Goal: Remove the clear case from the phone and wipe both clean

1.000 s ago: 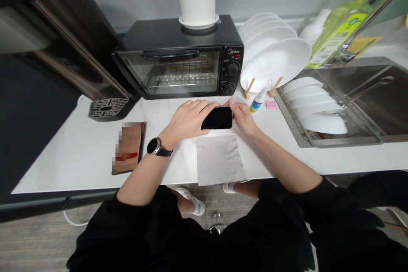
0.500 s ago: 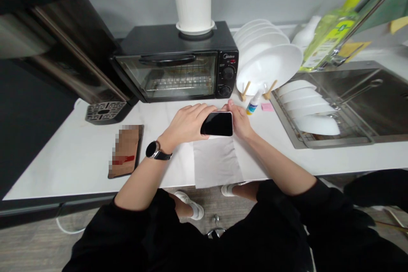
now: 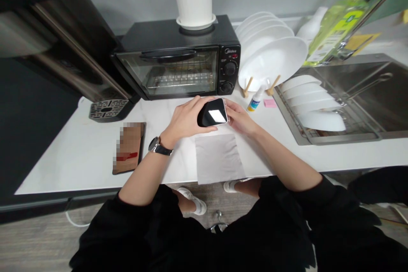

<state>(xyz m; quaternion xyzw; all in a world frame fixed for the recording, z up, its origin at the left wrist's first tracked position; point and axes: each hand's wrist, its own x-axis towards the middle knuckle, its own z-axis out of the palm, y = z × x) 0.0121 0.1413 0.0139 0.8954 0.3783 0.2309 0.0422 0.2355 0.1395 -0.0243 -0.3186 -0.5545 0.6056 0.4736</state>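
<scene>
Phone just got tipped: screen now catches a bright reflection. I'd judge it's being turned over in the hands. Left hand pinches its left end, thumb along near edge. Right hand at right end, fingers partly hidden, can't tell if gripping. Phone's over the tabletop, beyond the grey cloth. Versus earlier: screen was all dark, right thumb stuck up.
</scene>
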